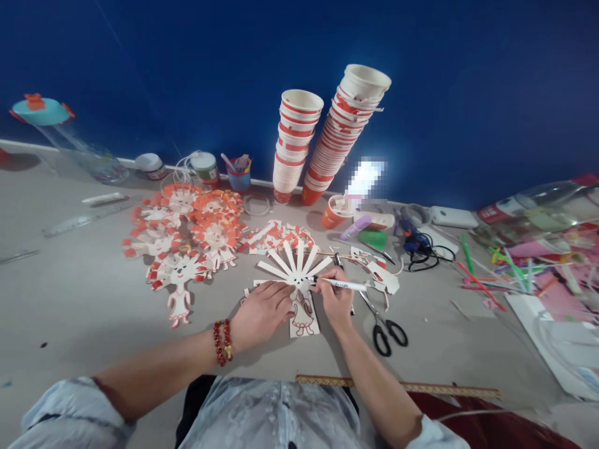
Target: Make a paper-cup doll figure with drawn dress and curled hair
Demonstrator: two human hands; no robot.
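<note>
In the head view, a white paper doll (302, 315) with a fan of paper strips round its drawn face lies flat on the grey table in front of me. Its dress and feet are outlined in dark reddish lines. My left hand (262, 312) rests palm down over its left side, fingers extended and pressing on the paper. A white acrylic marker (344, 284) is pinched in my right hand (336, 302), its tip at the right side of the face. Black-handled scissors (384, 329) lie just right of my right hand.
Finished-looking paper dolls (180, 274) with orange-tipped strips are piled at left. Behind are paper scraps (285, 237), two tall leaning stacks of paper cups (292, 149), and an orange cup (334, 215). A blue glue gun (414, 240), colourful sticks and bottles (528, 206) lie right.
</note>
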